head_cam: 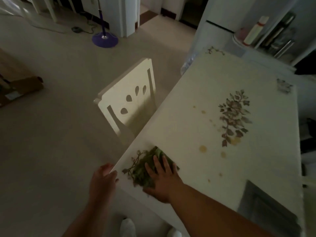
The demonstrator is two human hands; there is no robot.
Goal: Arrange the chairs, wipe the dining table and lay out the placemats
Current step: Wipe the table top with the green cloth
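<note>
The white dining table with printed leaf patterns fills the right half of the view; several yellowish stains dot its middle. My right hand lies flat, fingers spread, pressing a green cloth onto the table's near left corner. My left hand rests on the table's left edge beside that corner, fingers curled over it. A white chair with leaf-shaped cut-outs in its back is pushed in at the table's left side. A grey placemat lies at the near right of the table.
A purple stand base with a pole sits on the floor at the back. Brown cardboard boxes lie at the far left. A white fridge and shelf with bottles stand beyond the table's far end. My white shoes show below.
</note>
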